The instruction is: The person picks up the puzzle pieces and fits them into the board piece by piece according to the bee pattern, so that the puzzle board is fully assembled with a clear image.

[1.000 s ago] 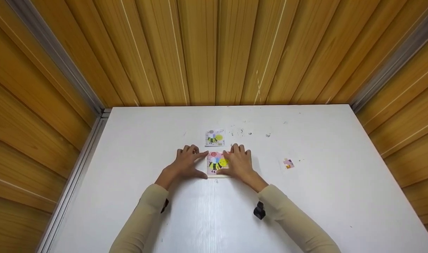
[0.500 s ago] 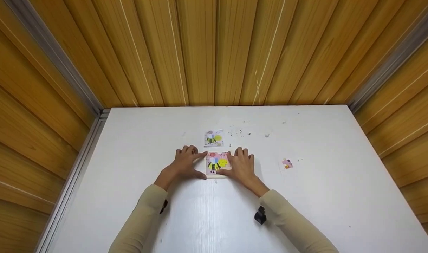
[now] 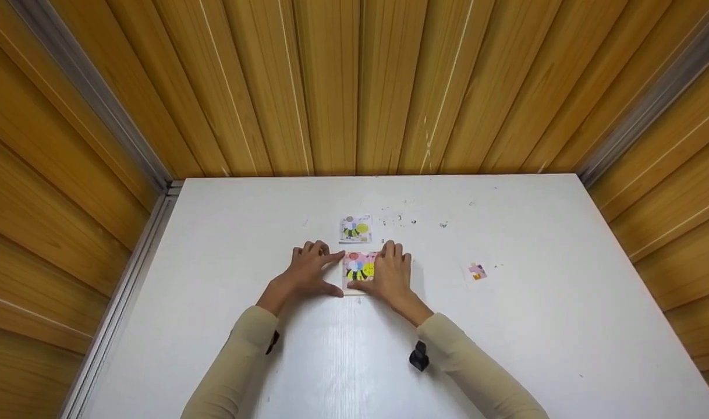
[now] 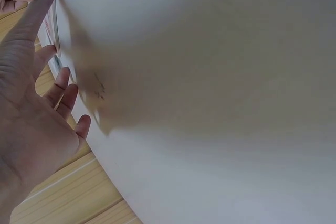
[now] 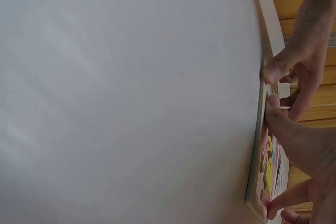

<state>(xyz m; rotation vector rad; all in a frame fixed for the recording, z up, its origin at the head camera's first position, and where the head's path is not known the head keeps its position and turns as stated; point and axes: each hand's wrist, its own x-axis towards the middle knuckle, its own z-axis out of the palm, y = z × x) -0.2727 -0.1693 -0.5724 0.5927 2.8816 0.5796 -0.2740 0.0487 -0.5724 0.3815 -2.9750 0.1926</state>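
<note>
A small jigsaw puzzle (image 3: 360, 269) in a pale tray, picturing a yellow and black bee on pink, lies flat on the table. At its left edge my left hand (image 3: 305, 274) steadies the tray, thumb by the near corner and index finger by the far one. My right hand (image 3: 393, 278) covers the right part, its thumb pressing on the near side of the picture and its index finger toward the far side. In the right wrist view, both thumbs meet the tray's near edge, and the puzzle (image 5: 270, 167) shows between the right thumb and fingers.
Just beyond the puzzle lies a printed card (image 3: 355, 229) with the same bee. A loose puzzle piece (image 3: 477, 271), lilac and orange, sits off to the right on the white table (image 3: 564, 314). Yellow wood-look panels (image 3: 331, 87) stand around the table's back and sides.
My right hand shifts slightly right, then back left over the puzzle, and its thumb now sits further left on the picture. My left hand stays at the left edge.
</note>
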